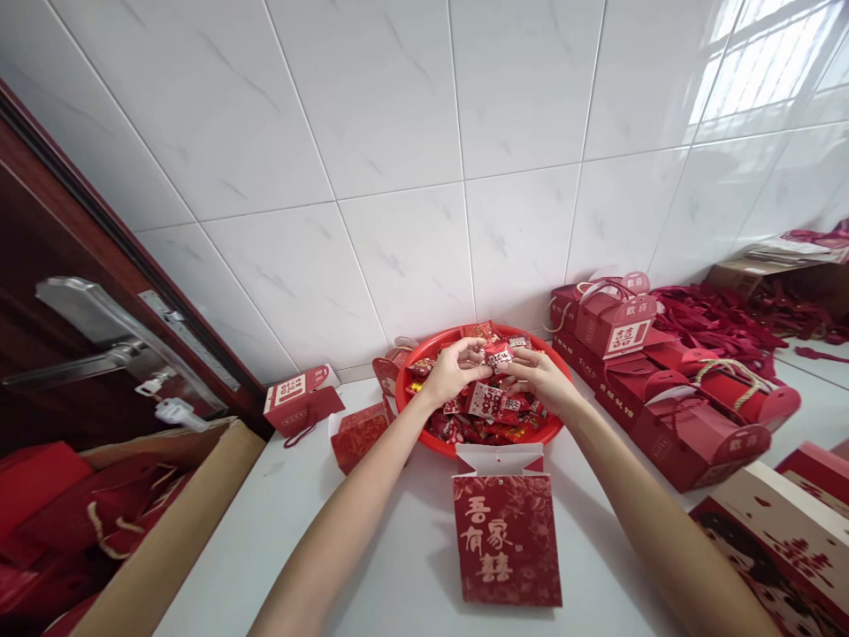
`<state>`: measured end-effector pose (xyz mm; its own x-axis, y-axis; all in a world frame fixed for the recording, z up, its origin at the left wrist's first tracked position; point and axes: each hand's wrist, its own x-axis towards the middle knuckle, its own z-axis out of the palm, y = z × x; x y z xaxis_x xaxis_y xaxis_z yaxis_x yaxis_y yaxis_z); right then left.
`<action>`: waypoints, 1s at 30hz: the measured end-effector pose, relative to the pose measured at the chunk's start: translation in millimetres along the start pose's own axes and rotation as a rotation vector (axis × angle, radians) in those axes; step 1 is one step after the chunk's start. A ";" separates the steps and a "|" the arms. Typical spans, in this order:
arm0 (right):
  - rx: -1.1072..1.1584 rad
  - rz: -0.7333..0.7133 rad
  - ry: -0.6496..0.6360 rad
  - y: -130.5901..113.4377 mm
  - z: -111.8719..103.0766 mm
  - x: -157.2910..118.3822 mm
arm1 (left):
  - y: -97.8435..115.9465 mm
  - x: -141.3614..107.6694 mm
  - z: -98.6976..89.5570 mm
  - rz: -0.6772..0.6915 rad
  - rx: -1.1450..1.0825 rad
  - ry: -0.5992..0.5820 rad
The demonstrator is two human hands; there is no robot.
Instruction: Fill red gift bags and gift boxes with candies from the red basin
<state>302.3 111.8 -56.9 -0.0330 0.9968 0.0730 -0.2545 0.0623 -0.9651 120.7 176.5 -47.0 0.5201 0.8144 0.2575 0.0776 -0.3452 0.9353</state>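
Observation:
Both my hands are over a round red basin [562, 420] heaped with wrapped candies [484, 401]. Between my fingertips is a small red-and-white candy packet [500, 356]. My left hand [452, 373] comes in from the left, fingers curled and thumb against the packet's side. From the right, my right hand [542, 382] grips the packet's other side with bent fingers. Directly in front of the basin stands a red paper gift box [508, 540] with gold characters, its top flaps open. What lies inside that box is hidden.
Red gift boxes [696, 433] with cord handles are stacked on the right, before a pile of red ribbons [713, 323]. Left of the basin are more small boxes [303, 400]. A cardboard carton [179, 531] of red boxes stands near the door handle [126, 354]. A tiled wall [404, 257] rises behind.

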 end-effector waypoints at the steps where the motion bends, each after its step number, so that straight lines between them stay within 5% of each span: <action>1: 0.003 -0.017 0.030 0.1 -0.2 0.4 | 2.2 -0.7 -1.3 -0.005 0.021 0.008; 5: 0.069 -0.069 0.157 1.0 -2.3 4.0 | 12.5 -9.7 -10.0 -0.010 0.198 -0.088; 10: 0.159 -0.034 0.207 -1.4 -4.1 5.8 | 18.1 -27.1 -14.9 -0.211 0.438 -0.622; 12: 0.171 -0.021 0.207 -3.4 -3.4 4.7 | 16.0 -31.4 -11.5 -0.187 0.572 -0.712; 18: 0.190 0.014 0.218 -4.8 -2.8 3.6 | 10.8 -34.8 -3.4 -0.195 0.783 -0.728; 24: 0.202 0.027 0.222 -2.6 -5.1 6.3 | 13.4 -39.1 -3.9 -0.198 1.008 -0.553; 30: 0.204 0.032 0.241 -4.7 -3.4 4.7 | 13.1 -32.3 12.1 -0.225 1.105 -0.725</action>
<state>306.7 116.4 -52.9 0.1801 0.9828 -0.0416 -0.4466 0.0440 -0.8936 115.2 140.0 -46.0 0.7087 0.5923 -0.3832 0.6837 -0.7107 0.1659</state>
